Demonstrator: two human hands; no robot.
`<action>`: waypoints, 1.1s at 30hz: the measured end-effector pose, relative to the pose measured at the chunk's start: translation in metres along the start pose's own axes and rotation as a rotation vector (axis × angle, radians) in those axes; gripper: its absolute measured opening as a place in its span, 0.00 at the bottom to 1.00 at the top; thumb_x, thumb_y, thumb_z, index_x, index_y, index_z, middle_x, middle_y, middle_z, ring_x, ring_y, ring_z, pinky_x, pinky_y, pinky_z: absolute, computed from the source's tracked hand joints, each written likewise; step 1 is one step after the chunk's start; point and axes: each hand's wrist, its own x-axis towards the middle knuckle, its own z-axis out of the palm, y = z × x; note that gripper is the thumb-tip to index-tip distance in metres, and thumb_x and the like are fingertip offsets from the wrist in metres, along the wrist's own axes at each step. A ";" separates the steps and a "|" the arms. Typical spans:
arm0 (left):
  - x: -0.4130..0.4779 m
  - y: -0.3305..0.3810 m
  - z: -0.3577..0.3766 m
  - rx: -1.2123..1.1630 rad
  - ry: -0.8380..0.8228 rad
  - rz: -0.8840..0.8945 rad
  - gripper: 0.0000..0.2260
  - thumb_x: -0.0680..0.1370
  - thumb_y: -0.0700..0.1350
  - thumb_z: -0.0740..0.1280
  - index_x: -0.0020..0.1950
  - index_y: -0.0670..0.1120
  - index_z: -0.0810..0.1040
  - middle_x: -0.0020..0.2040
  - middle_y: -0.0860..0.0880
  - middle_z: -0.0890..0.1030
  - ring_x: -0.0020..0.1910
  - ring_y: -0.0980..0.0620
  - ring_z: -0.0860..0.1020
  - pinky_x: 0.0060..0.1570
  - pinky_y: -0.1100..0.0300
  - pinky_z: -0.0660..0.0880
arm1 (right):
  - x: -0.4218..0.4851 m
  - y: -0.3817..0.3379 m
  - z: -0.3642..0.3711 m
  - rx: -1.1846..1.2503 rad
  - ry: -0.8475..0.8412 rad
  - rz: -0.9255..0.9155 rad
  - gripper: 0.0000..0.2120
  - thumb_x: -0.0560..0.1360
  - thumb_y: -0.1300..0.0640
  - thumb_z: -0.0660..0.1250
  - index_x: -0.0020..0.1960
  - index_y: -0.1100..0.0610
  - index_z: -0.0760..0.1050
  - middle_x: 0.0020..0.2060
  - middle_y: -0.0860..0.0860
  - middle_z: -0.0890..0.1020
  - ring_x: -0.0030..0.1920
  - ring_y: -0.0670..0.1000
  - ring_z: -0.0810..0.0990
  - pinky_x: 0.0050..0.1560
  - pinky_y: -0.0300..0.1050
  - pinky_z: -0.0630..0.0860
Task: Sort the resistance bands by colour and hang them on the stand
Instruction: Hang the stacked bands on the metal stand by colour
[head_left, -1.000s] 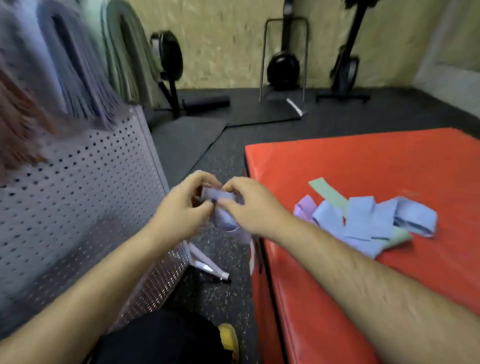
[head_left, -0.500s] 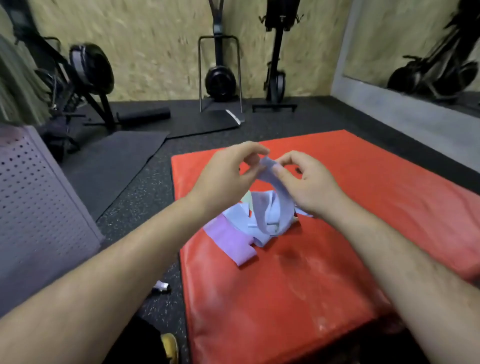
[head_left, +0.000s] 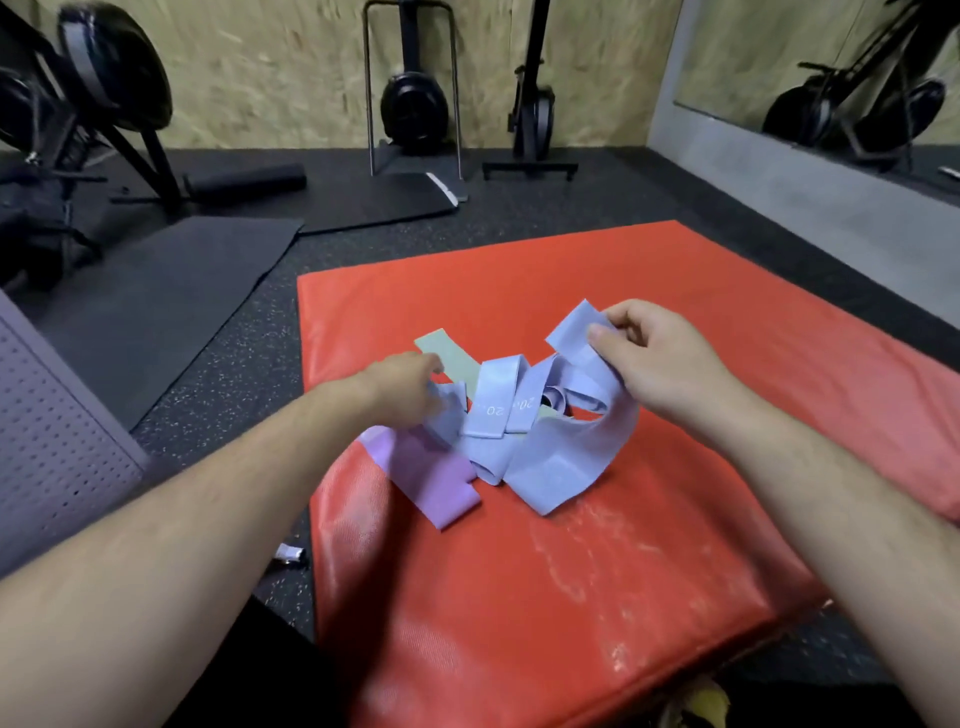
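On red padded vinyl mat (head_left: 519, 597): heap of flat blue elastic bands (head_left: 493, 415); right hand (head_left: 654, 358) pinches one raised blue loop (head_left: 574, 327); left hand (head_left: 405, 389) touches heap, grip indiscernible

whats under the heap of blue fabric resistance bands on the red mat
A pale green flat band pokes out behind, a lilac flat band in front, both partly beneath the heap. Whether more lies underneath is covered.

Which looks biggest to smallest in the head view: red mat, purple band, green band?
1. red mat
2. purple band
3. green band, though this is unsure: it is partly covered and lies farther off.
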 end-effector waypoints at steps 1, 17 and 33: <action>0.003 -0.004 0.006 0.014 -0.007 -0.015 0.23 0.76 0.49 0.69 0.69 0.43 0.71 0.64 0.42 0.76 0.61 0.41 0.75 0.59 0.52 0.72 | 0.000 0.002 0.003 0.014 -0.006 0.004 0.05 0.80 0.55 0.65 0.49 0.56 0.78 0.36 0.49 0.80 0.32 0.42 0.72 0.34 0.38 0.69; -0.020 0.005 -0.009 -0.237 0.176 -0.010 0.12 0.72 0.32 0.60 0.46 0.47 0.78 0.33 0.54 0.74 0.45 0.46 0.77 0.34 0.59 0.69 | -0.001 -0.003 0.035 -0.056 -0.108 0.008 0.05 0.81 0.56 0.63 0.49 0.57 0.74 0.36 0.48 0.76 0.33 0.47 0.70 0.33 0.40 0.65; -0.063 0.065 -0.033 -0.866 0.498 0.177 0.08 0.75 0.35 0.70 0.51 0.45 0.83 0.38 0.50 0.80 0.33 0.58 0.76 0.33 0.65 0.73 | 0.000 -0.021 0.047 0.208 -0.140 0.103 0.04 0.81 0.59 0.64 0.50 0.58 0.77 0.36 0.49 0.77 0.36 0.47 0.72 0.36 0.41 0.68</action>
